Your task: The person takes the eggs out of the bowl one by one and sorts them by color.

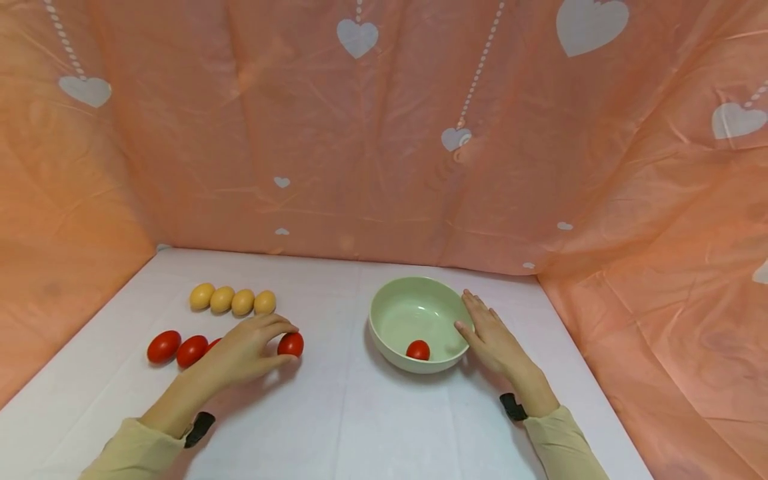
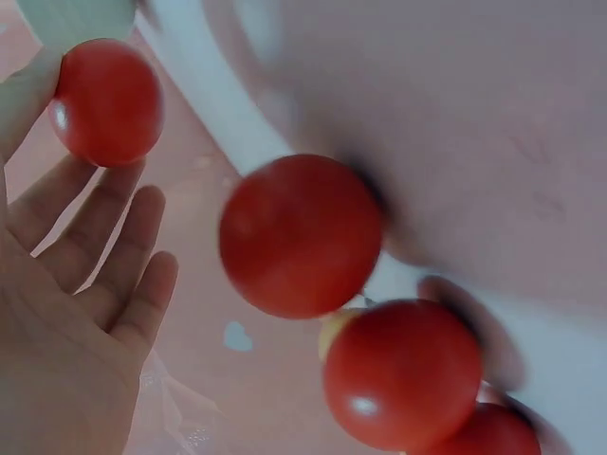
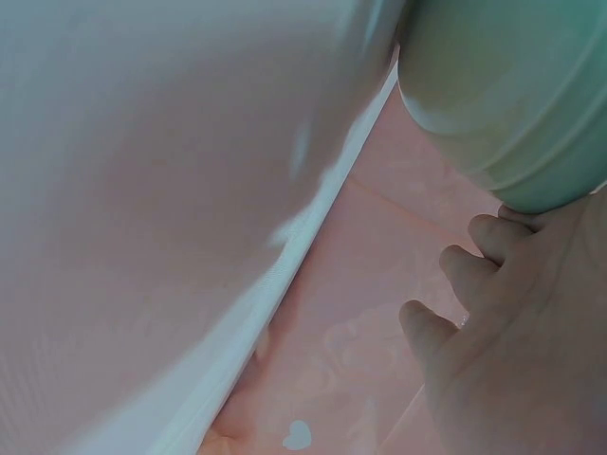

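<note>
My left hand [image 1: 249, 350] pinches a red tomato [image 1: 291, 345] between thumb and fingertips, close over the table. In the left wrist view the held tomato [image 2: 109, 102] sits at the fingertips, the other fingers spread out. Beside and partly behind this hand lie three more red tomatoes [image 1: 164, 347] in a row, one mostly hidden by the wrist. A pale green bowl [image 1: 384, 343] stands right of centre with one tomato [image 1: 418, 350] inside. My right hand [image 1: 495, 340] rests against the bowl's right side, fingers straight along the outside, thumb at the rim.
Several yellow egg-shaped things [image 1: 243, 302] lie in a row behind the left hand. A white cloth covers the table [image 1: 342, 413]. Orange-pink curtains [image 1: 360, 133] with pale hearts hang behind and at both sides.
</note>
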A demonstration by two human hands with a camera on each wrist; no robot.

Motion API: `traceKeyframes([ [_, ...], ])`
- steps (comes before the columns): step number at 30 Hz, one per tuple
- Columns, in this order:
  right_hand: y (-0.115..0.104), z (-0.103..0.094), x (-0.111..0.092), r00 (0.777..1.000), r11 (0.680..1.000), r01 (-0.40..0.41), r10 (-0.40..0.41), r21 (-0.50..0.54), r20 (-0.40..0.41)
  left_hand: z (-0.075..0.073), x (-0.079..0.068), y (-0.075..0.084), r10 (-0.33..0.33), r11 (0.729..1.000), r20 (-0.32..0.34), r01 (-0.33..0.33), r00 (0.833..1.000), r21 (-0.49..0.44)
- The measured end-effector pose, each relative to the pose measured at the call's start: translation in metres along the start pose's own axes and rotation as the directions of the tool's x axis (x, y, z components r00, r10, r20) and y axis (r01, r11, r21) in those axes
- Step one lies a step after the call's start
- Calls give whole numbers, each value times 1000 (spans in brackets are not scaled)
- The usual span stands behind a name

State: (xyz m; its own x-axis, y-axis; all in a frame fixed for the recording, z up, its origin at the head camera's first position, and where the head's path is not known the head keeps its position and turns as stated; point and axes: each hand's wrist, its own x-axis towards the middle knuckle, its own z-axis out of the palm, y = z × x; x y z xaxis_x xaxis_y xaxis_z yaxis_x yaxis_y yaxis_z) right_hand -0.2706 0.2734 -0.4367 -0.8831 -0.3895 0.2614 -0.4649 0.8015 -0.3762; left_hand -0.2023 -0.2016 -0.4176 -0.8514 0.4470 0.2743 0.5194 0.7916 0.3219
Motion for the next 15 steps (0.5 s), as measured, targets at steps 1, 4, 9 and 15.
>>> traceKeyframes([
  [1, 0, 0, 0, 1000, 1000, 0, 0, -3, 1, 0, 0, -2, 10, 1000, 4, -10, 1000, 14],
  [4, 1, 1, 1, 1000, 1000, -4, 4, -1, 6, 0, -1, -6, 24, 999, 17, -25, 1000, 42],
  [9, 1, 1, 0, 1000, 1000, -2, 2, 5, 5, -2, -3, -9, 6, 999, 54, -9, 998, 43],
  [15, 0, 1, 0, 1000, 1000, 3, -3, -1, -4, -2, -5, -11, -27, 999, 86, 24, 996, 30],
])
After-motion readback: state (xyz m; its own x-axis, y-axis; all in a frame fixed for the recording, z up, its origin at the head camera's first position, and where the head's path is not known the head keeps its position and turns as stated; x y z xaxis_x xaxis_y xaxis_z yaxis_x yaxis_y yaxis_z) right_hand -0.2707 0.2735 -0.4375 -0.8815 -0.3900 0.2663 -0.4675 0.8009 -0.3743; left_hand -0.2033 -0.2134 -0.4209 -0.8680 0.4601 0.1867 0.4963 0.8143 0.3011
